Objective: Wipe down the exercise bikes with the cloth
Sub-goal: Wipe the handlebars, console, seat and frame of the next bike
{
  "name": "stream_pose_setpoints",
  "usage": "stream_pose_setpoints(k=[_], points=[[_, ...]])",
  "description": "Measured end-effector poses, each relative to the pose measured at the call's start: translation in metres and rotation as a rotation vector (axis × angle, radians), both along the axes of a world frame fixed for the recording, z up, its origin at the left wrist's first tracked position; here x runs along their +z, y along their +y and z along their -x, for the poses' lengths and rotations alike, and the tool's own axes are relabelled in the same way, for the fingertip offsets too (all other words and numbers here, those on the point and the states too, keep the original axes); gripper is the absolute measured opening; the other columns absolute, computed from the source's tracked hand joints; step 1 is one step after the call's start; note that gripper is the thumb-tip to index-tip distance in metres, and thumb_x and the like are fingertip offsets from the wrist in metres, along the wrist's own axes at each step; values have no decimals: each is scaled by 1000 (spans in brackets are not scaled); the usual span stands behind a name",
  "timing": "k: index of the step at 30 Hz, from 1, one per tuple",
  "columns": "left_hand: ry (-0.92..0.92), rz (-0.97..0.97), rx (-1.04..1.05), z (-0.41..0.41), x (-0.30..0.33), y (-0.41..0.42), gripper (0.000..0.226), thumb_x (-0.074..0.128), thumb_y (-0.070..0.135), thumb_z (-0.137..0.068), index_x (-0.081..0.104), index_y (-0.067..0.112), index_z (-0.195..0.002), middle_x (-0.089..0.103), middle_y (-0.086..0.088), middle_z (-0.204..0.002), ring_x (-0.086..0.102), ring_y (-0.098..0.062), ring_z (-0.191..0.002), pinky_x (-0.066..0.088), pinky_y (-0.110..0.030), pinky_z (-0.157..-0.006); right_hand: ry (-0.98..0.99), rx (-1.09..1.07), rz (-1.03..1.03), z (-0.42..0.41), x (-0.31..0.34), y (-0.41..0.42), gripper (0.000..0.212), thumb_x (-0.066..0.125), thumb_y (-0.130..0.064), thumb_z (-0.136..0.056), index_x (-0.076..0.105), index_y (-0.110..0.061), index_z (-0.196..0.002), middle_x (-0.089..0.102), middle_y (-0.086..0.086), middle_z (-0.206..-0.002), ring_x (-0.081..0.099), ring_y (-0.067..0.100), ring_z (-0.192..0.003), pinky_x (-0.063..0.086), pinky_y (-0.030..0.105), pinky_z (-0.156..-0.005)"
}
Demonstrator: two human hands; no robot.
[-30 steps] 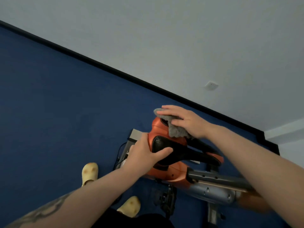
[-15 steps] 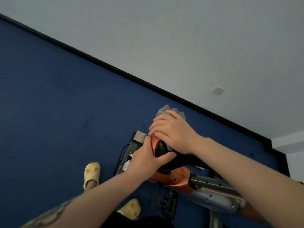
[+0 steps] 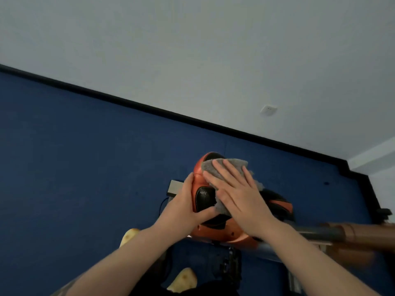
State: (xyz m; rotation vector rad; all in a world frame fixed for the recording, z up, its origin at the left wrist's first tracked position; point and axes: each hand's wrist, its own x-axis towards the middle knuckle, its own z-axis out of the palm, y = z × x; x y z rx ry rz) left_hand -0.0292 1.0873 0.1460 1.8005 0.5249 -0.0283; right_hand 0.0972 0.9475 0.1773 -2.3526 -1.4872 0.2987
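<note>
An orange and black bike saddle sits below me on the exercise bike. A grey cloth lies over the saddle's top. My right hand lies flat on the cloth with straight, spread fingers, pressing it against the saddle. My left hand grips the saddle's left edge, thumb curled over the black pad. Most of the saddle's right side is hidden under my right hand.
Blue carpet covers the floor up to a black skirting and a white wall with a socket. My yellow slippers stand by the bike's base. A grey and brown frame bar runs off to the right.
My right hand has flattened out from curled fingers and slid with the cloth across the saddle top. The view has shifted closer over the saddle. My left hand keeps its grip.
</note>
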Motion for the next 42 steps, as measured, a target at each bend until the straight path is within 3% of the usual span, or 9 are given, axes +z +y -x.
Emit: stream_pose_setpoints(k=[3, 6, 14, 18, 22, 27, 33, 37, 42], points=[[-95, -202, -146, -1, 8, 14, 109, 73, 54, -77, -4, 42, -152, 0, 35, -152, 17, 8, -139, 28, -23, -111, -76, -232, 48, 10, -8, 10, 52, 10, -47, -101, 0, -43, -152, 0, -21, -160, -6, 1, -147, 2, 43, -120], [-140, -190, -285, -2, 12, 29, 93, 63, 46, -90, -7, 44, -151, -13, 36, -154, -3, 9, -144, 14, -28, -120, -19, -552, 80, 8, -2, 45, 58, 12, -51, -99, -4, -36, -153, 5, -11, -162, 2, 10, -149, 5, 43, -121], [-274, -15, -247, -1, 4, 60, 63, 54, 6, -98, 26, 25, -151, 26, 12, -158, 27, 7, -140, 29, -13, -111, -120, -380, 101, 44, -7, 10, 53, 15, -46, -101, 6, -39, -153, -1, -15, -162, -9, 6, -148, -1, 41, -120], [-289, -64, -208, -14, 5, 57, 52, 43, 6, -102, 34, 29, -148, 32, 17, -155, 29, 5, -141, 30, -32, -118, -106, -720, 109, 44, -4, 56, 54, 18, -45, -101, 5, -39, -153, 5, -7, -163, -2, 16, -150, 2, 47, -121], [-278, 52, -110, -20, 10, 57, 52, 41, 4, -102, 47, 45, -134, 57, 28, -130, 54, 2, -122, 49, -37, -103, -129, -478, 97, 62, -10, 43, 52, 17, -46, -101, 13, -41, -152, 9, -13, -162, 0, 10, -149, 5, 44, -120], [-271, 49, -74, -29, 15, 61, 56, 47, 4, -100, 51, 56, -119, 60, 36, -117, 58, 4, -112, 49, -16, -94, -111, -813, 132, 13, 1, 70, 44, 21, -47, -102, 33, -44, -144, 39, -12, -149, 31, 13, -138, 18, 41, -111], [-264, 23, -156, -26, 9, 77, 51, 48, -1, -98, 57, 39, -128, 59, 24, -130, 53, 2, -124, 45, -29, -107, -1, -478, 82, 2, 6, 64, 41, 24, -50, -101, 44, -46, -137, 38, -18, -149, 29, 8, -139, 21, 38, -111], [-256, -14, -142, -32, 10, 83, 47, 49, 0, -97, 62, 39, -118, 62, 25, -121, 54, 8, -116, 43, -14, -100, 45, -921, 170, -15, 6, 84, 35, 28, -45, -101, 57, -38, -119, 62, -8, -122, 55, 21, -114, 36, 41, -94], [-317, -50, -95, -42, 9, 85, 37, 52, -3, -94, 67, 29, -104, 67, 20, -102, 61, 0, -101, 45, -7, -83, -136, -720, 48, 26, 0, 86, 45, 20, -48, -99, 46, -41, -135, 44, -11, -143, 34, 14, -135, 20, 41, -114]])
